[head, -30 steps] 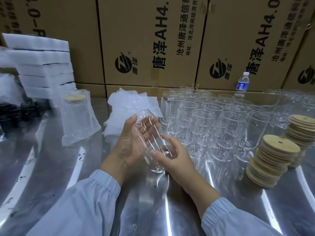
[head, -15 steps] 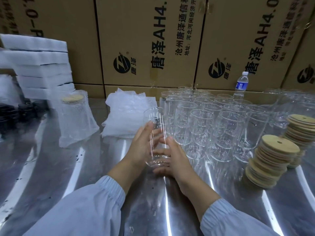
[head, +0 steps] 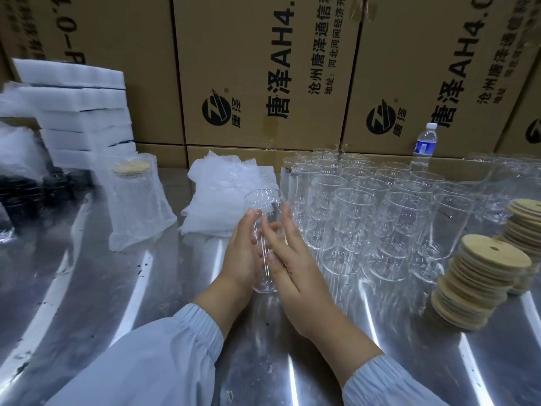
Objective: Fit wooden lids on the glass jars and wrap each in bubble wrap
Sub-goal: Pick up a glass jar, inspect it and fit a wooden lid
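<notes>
Left hand (head: 243,253) and right hand (head: 295,268), fingers straight, press unlidded glass jar (head: 263,205) between them; next probably grab wooden lid (head: 494,253)

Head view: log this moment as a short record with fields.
held jar: upright, no lid, between both palms
left hand: flat against jar, fingers straight
right hand: flat against jar, fingers straight
lid stacks: right of the empty jars
bubble wrap pile: behind held jar
wrapped jar: lidded, left of pile
</notes>
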